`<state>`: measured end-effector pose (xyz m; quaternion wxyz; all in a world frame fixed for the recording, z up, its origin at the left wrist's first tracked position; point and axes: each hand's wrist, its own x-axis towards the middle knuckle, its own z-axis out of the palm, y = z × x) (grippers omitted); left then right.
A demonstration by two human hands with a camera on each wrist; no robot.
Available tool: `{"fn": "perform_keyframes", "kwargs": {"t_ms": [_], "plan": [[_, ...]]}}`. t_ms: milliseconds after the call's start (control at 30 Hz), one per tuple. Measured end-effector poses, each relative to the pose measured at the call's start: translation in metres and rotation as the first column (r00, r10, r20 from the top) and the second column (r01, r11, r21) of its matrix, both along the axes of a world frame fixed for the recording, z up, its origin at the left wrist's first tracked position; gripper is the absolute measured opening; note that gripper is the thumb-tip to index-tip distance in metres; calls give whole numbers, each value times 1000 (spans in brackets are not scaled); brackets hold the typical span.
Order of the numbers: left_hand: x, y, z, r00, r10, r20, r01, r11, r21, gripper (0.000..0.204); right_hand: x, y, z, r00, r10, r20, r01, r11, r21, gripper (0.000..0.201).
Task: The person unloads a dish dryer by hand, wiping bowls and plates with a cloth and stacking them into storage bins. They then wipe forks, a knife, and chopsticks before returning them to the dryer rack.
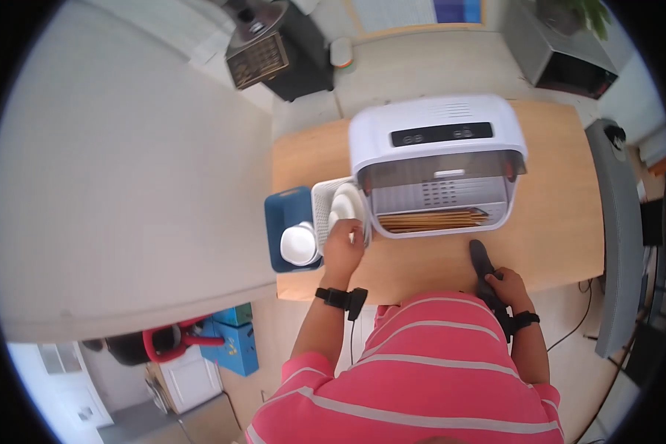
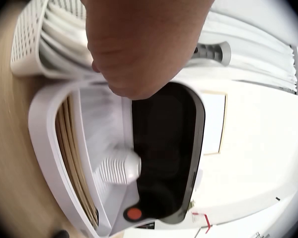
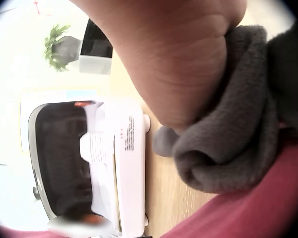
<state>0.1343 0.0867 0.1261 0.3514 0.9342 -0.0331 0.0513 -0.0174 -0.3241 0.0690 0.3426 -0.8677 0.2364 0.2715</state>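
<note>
My left hand point(image 1: 344, 248) is at the near end of a white perforated basket point(image 1: 321, 194), its fingers curled at the edge of a white plate point(image 1: 345, 200). Several such plates stand on edge in that basket; my fingertips are hidden in the left wrist view. My right hand point(image 1: 508, 288) grips a dark grey cloth point(image 3: 228, 124) beside the table's front edge, and one end of it point(image 1: 481, 255) lies on the tabletop. Between and beyond the hands stands a white cabinet point(image 1: 436, 111) with its dark clear lid raised. Inside are wooden chopsticks point(image 1: 429, 220) and a stack of white bowls point(image 2: 120, 168).
A blue basket point(image 1: 276, 222) with white bowls point(image 1: 299, 244) sits left of the white basket, at the table's point(image 1: 562, 192) left edge. Behind the table are a black machine point(image 1: 296, 59) and a silver microwave-like box point(image 1: 555, 55) with a plant on it. A grey panel point(image 1: 618, 244) stands at right.
</note>
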Motion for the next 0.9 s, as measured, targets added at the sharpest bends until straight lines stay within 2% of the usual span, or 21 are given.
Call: {"fn": "perform_keyframes", "kwargs": {"t_ms": [33, 67, 133, 167, 233, 267, 333, 367, 433, 533, 600, 667, 700, 733, 800, 867, 900], "plan": [[-4, 35, -7, 993, 100, 59, -105, 990, 91, 21, 6, 5, 6, 995, 95, -31, -97, 993, -63, 50], [-7, 67, -12, 975, 183, 124, -203, 964, 172, 22, 13, 13, 15, 991, 130, -29, -132, 989, -67, 50], [-15, 111, -8, 921, 294, 255, -384, 789, 480, 29, 31, 29, 37, 966, 259, -18, -257, 965, 56, 56], [-17, 124, -8, 916, 311, 253, -397, 790, 468, 29, 39, 39, 47, 962, 272, -20, -271, 962, 42, 56], [-15, 142, -8, 860, 495, 122, -474, 687, 551, 31, 55, 60, 63, 957, 287, 30, -287, 932, 220, 64], [-13, 149, -6, 854, 506, 121, -484, 689, 539, 31, 59, 69, 67, 954, 298, 32, -298, 932, 206, 64], [-5, 159, -2, 841, 516, -162, -376, 773, 511, 34, 65, 85, 67, 987, 153, 43, -158, 908, 389, 75], [-1, 164, -4, 839, 518, -164, -384, 779, 496, 34, 64, 88, 58, 986, 160, 47, -166, 913, 374, 75], [2, 173, -11, 862, 489, -137, -364, 782, 506, 33, 56, 90, 31, 970, 235, 58, -237, 971, 31, 80], [3, 180, -14, 877, 474, -73, -384, 785, 486, 28, 42, 89, 6, 968, 231, 95, -226, 972, -61, 81], [6, 181, -9, 861, 502, -83, -414, 786, 459, 25, 41, 86, 4, 962, 245, 123, -234, 967, -98, 75], [7, 174, 6, 845, 525, -105, -438, 790, 430, 23, 44, 80, 5, 973, 232, 0, -232, 970, -67, 69], [5, 171, 18, 828, 542, -142, -441, 787, 432, 22, 43, 77, 5, 968, 249, 21, -245, 964, -99, 61], [3, 167, 32, 809, 560, -180, -445, 782, 436, 21, 50, 78, 12, 966, 257, 20, -253, 961, -112, 61], [-7, 160, 57, 821, 549, -159, -466, 804, 368, 22, 59, 88, 40, 972, 230, -42, -230, 973, -17, 57], [-13, 147, 57, 840, 525, -137, -473, 832, 291, 22, 68, 101, 76, 972, 236, 13, -236, 972, 2, 50], [-16, 138, 54, 872, 476, -112, -463, 877, 126, 23, 73, 108, 96, 981, 186, 64, -193, 972, 137, 46]]}}
